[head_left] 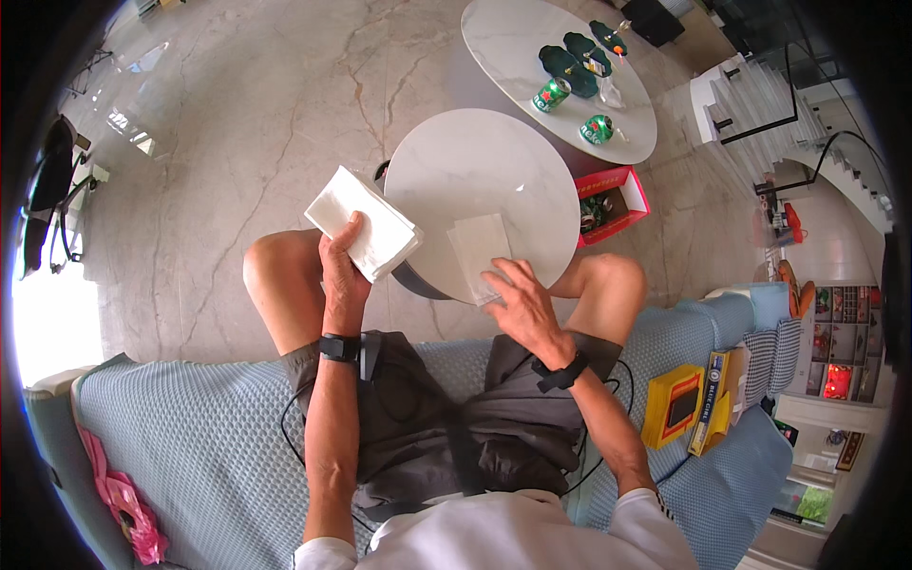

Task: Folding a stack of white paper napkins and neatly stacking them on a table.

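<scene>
My left hand (343, 267) grips a thick stack of white paper sheets (367, 224), thumb on top, to the left of a small round table (434, 157). On that marble-look top lie a few thin pale sheets (479, 246), slightly fanned and overlapping. Over their near right end is my right hand (521, 303), its fingers spread and bent. The fingertips are close to the sheets' edge; whether they touch the paper cannot be told. Both wrists wear dark bands.
A larger oval table (506, 43) behind bears green beer cans (552, 95) and dark green dishes (570, 71). A red open box (616, 206) stands right of the round table. On the blue sofa (192, 420) are a yellow stack (670, 406) with a dark phone-like object and a pink bag (132, 516).
</scene>
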`<control>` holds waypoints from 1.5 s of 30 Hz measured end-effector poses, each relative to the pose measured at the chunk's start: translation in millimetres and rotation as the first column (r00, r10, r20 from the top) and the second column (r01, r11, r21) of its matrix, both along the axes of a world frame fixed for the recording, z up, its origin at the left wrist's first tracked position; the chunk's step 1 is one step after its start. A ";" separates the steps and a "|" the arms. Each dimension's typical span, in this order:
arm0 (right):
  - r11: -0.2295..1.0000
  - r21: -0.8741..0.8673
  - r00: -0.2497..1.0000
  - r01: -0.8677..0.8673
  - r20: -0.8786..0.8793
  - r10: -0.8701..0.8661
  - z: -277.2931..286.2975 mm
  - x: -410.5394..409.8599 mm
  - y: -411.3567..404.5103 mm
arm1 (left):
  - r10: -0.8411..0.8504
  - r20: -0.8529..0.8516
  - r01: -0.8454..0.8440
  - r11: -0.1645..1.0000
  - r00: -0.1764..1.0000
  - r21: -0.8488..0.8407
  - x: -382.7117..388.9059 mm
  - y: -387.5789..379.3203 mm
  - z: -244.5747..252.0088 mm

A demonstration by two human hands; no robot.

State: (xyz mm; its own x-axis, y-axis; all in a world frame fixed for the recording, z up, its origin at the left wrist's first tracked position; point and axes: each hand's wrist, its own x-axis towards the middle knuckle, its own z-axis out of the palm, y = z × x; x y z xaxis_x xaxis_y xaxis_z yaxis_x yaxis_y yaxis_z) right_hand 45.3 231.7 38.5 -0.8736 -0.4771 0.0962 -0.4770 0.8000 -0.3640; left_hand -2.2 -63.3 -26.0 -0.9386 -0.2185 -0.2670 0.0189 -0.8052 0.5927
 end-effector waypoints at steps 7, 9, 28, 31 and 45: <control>0.994 -0.113 0.999 -0.013 -0.030 0.010 -9.3 9.8 -10.2 | -0.006 -0.002 0.006 1.000 1.000 0.031 -1.3 1.9 -1.9; 0.996 -0.083 0.998 -0.019 -0.056 0.014 -16.8 7.7 -8.5 | -0.004 -0.004 0.004 0.999 1.000 0.042 -1.4 2.1 -1.8; 0.969 -0.236 0.992 0.073 -0.084 -0.095 -29.5 12.0 -8.5 | -0.020 0.015 0.019 0.996 1.000 0.084 -0.1 2.3 -2.1; 0.959 -0.270 0.993 0.083 -0.063 -0.104 -31.1 11.8 -7.5 | -0.024 0.001 0.024 0.995 1.000 0.095 0.0 2.9 0.5; 0.628 -0.584 0.834 0.513 0.512 -0.205 -16.8 -10.3 25.8 | -0.051 -0.028 0.053 0.996 0.998 0.072 1.9 9.1 12.2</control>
State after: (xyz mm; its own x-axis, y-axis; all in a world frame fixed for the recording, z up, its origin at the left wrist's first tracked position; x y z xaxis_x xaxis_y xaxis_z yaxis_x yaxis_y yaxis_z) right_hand 35.0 257.5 21.7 -0.9930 -0.0484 -0.1081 0.0865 0.3274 -0.9409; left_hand -0.2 -54.3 -13.8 -0.9550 -0.1498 -0.2561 -0.0099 -0.8466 0.5322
